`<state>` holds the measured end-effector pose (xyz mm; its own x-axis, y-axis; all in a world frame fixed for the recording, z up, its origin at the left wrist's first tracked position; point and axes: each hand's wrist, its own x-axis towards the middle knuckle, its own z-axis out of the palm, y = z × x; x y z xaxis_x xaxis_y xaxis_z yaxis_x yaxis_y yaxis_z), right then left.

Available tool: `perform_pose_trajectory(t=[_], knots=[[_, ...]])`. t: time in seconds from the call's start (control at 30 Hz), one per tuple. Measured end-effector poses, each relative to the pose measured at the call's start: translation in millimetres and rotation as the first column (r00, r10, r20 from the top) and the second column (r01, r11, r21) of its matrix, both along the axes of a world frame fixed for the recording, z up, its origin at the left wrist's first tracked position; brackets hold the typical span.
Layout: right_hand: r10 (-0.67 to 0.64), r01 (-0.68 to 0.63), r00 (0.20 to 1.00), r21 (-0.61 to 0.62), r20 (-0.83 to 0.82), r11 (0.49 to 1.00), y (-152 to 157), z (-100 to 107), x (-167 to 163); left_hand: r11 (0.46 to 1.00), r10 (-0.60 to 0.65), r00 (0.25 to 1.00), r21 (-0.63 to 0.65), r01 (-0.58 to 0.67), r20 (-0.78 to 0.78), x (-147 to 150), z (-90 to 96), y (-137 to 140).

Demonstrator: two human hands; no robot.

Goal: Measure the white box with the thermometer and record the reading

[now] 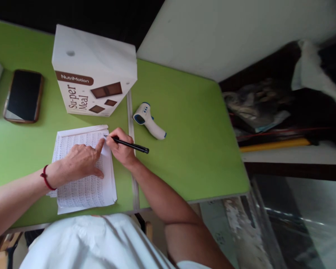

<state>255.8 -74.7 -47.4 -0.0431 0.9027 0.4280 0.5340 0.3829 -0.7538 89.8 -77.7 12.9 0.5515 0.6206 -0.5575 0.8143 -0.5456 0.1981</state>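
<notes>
A stack of paper sheets [84, 194], the top one covered in rows of small handwriting, lies on the green table in front of me. My left hand [82, 160] rests on the top sheet, thumb and index finger stretched apart, with a red cord bracelet at the wrist. Closed around a black pen [134, 145] is my right hand [121, 147], at the upper right edge of the sheet. The pen's tip is close to the paper and to my left index fingertip; whether it touches the paper I cannot tell.
Behind the papers stands a white NutriMotion box [95, 71]. A white and blue infrared thermometer [149, 121] lies right of it, past the seam in the green table [190, 149]. A phone [24, 95] lies at the left. A cluttered shelf [268, 145] is at the right.
</notes>
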Motion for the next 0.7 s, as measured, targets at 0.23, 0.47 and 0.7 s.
perform_pose_trajectory(t=[0.23,0.47,0.7], knots=[[0.0,0.0,1.0,0.011,0.003,1.0,0.6,0.6,0.0,1.0,-0.005,1.0,0.007,0.005,0.003,-0.8,-0.4,-0.2],[-0.017,0.017,1.0,-0.005,0.005,1.0,-0.8,0.5,1.0,1.0,-0.007,1.0,0.014,0.007,0.007,-1.0,1.4,-0.6],[-0.068,0.068,0.998,-0.013,-0.005,0.998,-0.3,-2.9,0.2,1.0,-0.004,1.0,0.008,0.004,0.006,0.0,2.6,0.0]])
